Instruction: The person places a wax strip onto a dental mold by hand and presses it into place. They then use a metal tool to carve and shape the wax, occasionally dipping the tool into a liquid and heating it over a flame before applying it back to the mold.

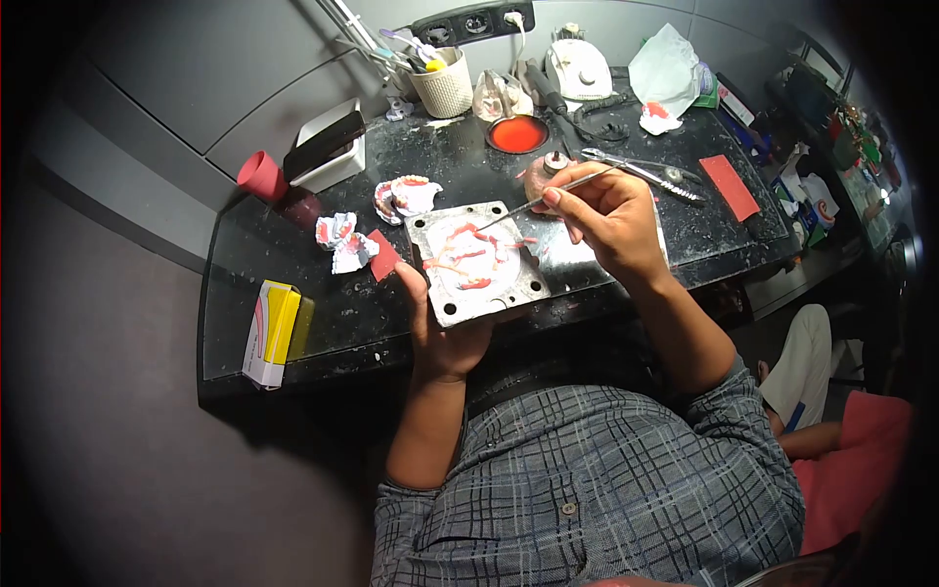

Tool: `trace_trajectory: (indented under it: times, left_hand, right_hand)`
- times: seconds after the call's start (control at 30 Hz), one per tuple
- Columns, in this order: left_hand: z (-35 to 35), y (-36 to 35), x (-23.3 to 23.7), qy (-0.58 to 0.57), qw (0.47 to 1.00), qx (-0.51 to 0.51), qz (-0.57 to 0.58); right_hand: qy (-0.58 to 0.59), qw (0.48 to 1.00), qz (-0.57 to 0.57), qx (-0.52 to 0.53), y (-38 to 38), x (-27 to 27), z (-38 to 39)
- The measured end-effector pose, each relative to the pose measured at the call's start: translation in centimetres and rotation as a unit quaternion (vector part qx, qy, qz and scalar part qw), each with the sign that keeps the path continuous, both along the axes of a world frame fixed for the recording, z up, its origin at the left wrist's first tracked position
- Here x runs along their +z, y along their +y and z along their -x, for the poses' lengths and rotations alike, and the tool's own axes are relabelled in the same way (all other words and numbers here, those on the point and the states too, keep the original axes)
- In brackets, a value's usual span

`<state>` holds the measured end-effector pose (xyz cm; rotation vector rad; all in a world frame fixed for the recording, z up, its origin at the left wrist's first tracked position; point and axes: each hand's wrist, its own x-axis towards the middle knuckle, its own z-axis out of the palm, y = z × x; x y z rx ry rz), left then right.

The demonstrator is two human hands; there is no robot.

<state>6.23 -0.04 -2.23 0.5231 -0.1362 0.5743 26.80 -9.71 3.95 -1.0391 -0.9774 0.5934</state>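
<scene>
My left hand [438, 328] grips the lower left edge of a square metal dental flask [528, 288], tilted up at the table's front edge. White plaster [448, 280] fills it, with a ring of reddish-pink wax [474, 284] on top. A thin metal wax carver [516, 210] is pinched between thumb and fingers of my right hand [621, 223]. Its tip reaches over the wax near the flask's upper middle. Partly behind my right fingers stands a small round burner [554, 161] with a metal top.
Dental models [405, 199] and plaster pieces [346, 245] lie left of the flask, near a yellow-and-white box [272, 333]. Behind are a pan of red wax [517, 134] and a tool cup [445, 88]. A wax sheet [730, 188] lies right. Another person [861, 460] sits at lower right.
</scene>
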Motion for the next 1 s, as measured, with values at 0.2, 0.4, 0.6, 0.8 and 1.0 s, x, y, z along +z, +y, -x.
trace_trajectory:
  times: [0.2,0.4,0.6,0.8,1.0]
  left_hand:
    - [-0.1,0.2,-0.1,0.012,1.000,-0.011,-0.023]
    - [-0.1,0.0,0.3,0.018,1.000,-0.002,-0.005]
    - [-0.2,-0.1,0.3,0.097,0.993,0.056,-0.026]
    - [0.0,0.6,-0.5,-0.002,0.999,-0.033,0.009]
    - [-0.1,0.5,-0.5,-0.007,1.000,-0.020,0.017]
  right_hand:
    - [-0.011,1.000,0.007,0.024,-0.3,-0.1,0.0]
    - [-0.006,1.000,0.009,0.011,-0.1,-0.2,0.1]
    - [-0.011,1.000,0.012,0.011,-0.3,-0.1,0.2]
    - [-0.014,1.000,-0.008,0.006,-0.7,0.3,-0.1]
    - [-0.012,0.999,-0.046,-0.024,-1.4,1.7,-1.2]
